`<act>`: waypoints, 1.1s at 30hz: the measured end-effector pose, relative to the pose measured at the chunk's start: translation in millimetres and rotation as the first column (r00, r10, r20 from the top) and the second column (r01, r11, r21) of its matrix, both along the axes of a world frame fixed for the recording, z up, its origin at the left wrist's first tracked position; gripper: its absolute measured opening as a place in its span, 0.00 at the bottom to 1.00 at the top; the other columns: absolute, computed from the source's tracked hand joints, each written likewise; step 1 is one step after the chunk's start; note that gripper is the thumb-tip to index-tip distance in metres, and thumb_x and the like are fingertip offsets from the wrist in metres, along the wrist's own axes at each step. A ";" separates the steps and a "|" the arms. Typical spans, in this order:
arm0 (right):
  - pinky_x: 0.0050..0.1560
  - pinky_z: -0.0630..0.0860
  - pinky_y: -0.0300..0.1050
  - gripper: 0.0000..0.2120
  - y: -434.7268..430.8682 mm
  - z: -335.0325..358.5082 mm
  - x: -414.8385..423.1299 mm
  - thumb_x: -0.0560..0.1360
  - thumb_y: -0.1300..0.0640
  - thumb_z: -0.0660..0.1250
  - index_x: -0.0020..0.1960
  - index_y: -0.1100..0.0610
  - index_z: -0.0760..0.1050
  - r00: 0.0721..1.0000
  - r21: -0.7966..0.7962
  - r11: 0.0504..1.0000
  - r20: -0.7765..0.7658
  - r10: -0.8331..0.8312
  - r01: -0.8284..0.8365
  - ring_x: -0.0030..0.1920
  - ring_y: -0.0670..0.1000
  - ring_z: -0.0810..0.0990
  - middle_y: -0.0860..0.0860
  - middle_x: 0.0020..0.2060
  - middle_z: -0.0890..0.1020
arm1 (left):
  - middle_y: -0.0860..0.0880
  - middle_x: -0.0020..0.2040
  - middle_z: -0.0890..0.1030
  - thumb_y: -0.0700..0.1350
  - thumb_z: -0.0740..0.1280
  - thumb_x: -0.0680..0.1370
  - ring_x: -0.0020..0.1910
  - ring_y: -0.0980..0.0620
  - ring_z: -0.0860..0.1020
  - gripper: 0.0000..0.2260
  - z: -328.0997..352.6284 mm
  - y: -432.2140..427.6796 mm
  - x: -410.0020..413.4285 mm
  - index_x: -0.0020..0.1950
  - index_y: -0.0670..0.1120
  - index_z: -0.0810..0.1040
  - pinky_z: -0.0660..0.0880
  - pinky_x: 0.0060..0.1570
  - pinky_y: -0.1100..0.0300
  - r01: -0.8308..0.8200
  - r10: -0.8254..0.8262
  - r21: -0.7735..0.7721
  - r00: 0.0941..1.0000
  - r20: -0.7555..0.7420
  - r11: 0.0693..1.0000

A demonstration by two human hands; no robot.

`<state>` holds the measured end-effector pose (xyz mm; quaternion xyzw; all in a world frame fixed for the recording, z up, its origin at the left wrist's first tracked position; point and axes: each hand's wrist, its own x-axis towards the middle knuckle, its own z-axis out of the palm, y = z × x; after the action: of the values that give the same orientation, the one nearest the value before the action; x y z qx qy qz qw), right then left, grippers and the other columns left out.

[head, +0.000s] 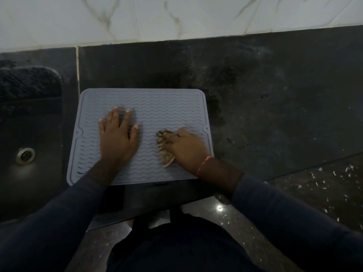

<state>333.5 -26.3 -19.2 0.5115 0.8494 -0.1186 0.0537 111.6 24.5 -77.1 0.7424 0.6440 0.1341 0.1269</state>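
A pale blue-grey ribbed mat (169, 107) with a wavy pattern lies flat on a dark stone counter (275, 95). My left hand (117, 136) rests flat on the mat's left half, fingers spread and straight. My right hand (184, 148) sits on the mat's right half and grips a crumpled, patterned cloth (165, 154), which shows under the fingers and palm. A thin red thread circles the right wrist.
A dark sink (29, 124) with a metal drain (25, 156) lies left of the mat. A white marbled tile wall (176, 16) rises behind the counter. The counter's front edge runs below the mat, and a speckled floor (314, 193) shows at the lower right.
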 end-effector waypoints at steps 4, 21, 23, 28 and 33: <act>0.51 0.76 0.50 0.14 -22.1 12.5 87.3 0.80 0.48 0.59 0.61 0.52 0.75 0.939 0.061 0.960 0.198 -0.280 0.273 0.58 0.54 0.73 0.50 0.57 0.80 | 0.39 0.76 0.61 0.59 0.52 0.80 0.76 0.40 0.57 0.26 -12.5 -57.2 8.4 0.75 0.47 0.66 0.50 0.73 0.41 0.002 -0.001 0.029 0.999 -0.044 1.000; 0.37 0.76 0.45 0.10 -104.2 -1.8 76.6 0.72 0.54 0.66 0.49 0.50 0.84 0.889 0.207 0.887 0.120 -0.441 0.412 0.45 0.58 0.76 0.48 0.52 0.84 | 0.36 0.75 0.63 0.58 0.56 0.80 0.74 0.38 0.61 0.27 -23.4 -65.2 -13.1 0.74 0.45 0.67 0.54 0.72 0.39 0.151 -0.147 0.062 0.987 -0.069 0.987; 0.47 0.78 0.52 0.11 -94.2 8.1 79.5 0.74 0.57 0.66 0.53 0.55 0.82 0.746 0.191 0.753 0.121 -0.655 0.630 0.54 0.61 0.76 0.57 0.50 0.82 | 0.36 0.75 0.64 0.58 0.55 0.80 0.74 0.37 0.61 0.27 -24.3 -68.4 -23.5 0.74 0.45 0.67 0.55 0.71 0.39 0.184 -0.179 0.063 0.981 -0.069 0.981; 0.61 0.73 0.58 0.22 -79.5 22.1 94.8 0.71 0.53 0.67 0.64 0.53 0.75 0.564 0.146 0.567 0.066 -0.823 0.811 0.64 0.63 0.68 0.57 0.64 0.75 | 0.37 0.75 0.64 0.60 0.51 0.78 0.74 0.37 0.61 0.29 -20.2 -70.5 -56.0 0.74 0.46 0.68 0.55 0.71 0.38 0.261 -0.258 0.025 0.963 -0.074 0.965; 0.73 0.42 0.67 0.45 -82.5 -7.9 90.2 0.69 0.27 0.59 0.78 0.46 0.50 0.594 -0.201 0.560 0.211 -0.777 0.804 0.78 0.58 0.41 0.53 0.78 0.43 | 0.36 0.74 0.63 0.58 0.54 0.79 0.74 0.36 0.61 0.28 -13.8 -64.0 -81.4 0.74 0.44 0.67 0.54 0.71 0.38 0.178 -0.177 0.012 0.983 -0.048 0.984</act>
<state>423.6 -108.8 -27.1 0.8300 0.5006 -0.2213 0.1070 30.1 -39.6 -90.9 0.8008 0.5769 0.1099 0.1172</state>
